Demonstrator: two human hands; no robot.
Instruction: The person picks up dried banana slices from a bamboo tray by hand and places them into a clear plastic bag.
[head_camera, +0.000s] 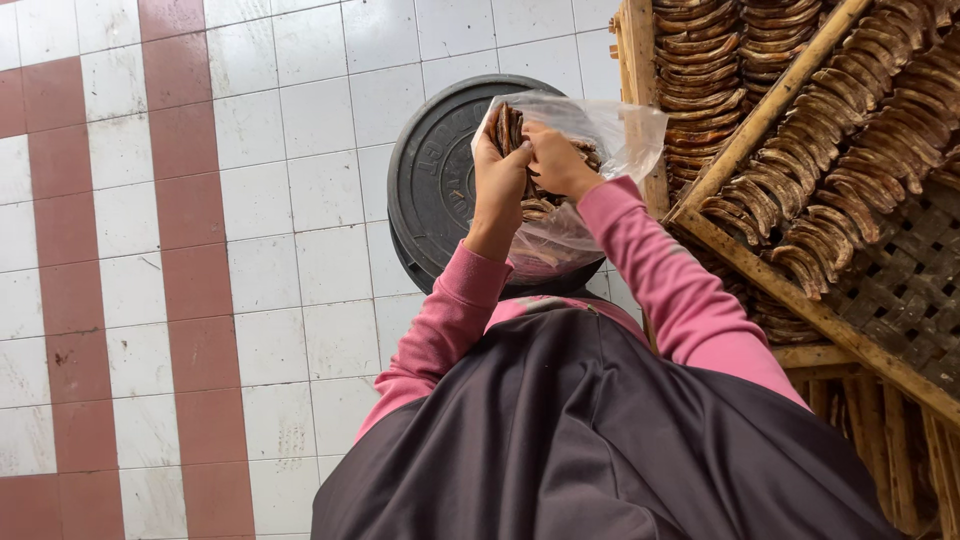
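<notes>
My left hand (500, 180) and my right hand (556, 160) are both raised in front of me at a clear plastic bag (620, 135). Brown curved dried pieces (510, 125) show inside the bag. The left hand grips the bag's left edge together with some pieces. The right hand's fingers are closed on pieces at the bag's mouth. Pink sleeves cover both forearms.
A round black lid or bucket top (435, 180) lies on the white and red tiled floor (250, 250) behind the bag. Wooden-framed woven trays (800, 130) at the right hold rows of several brown dried pieces. Dark cloth covers my lap.
</notes>
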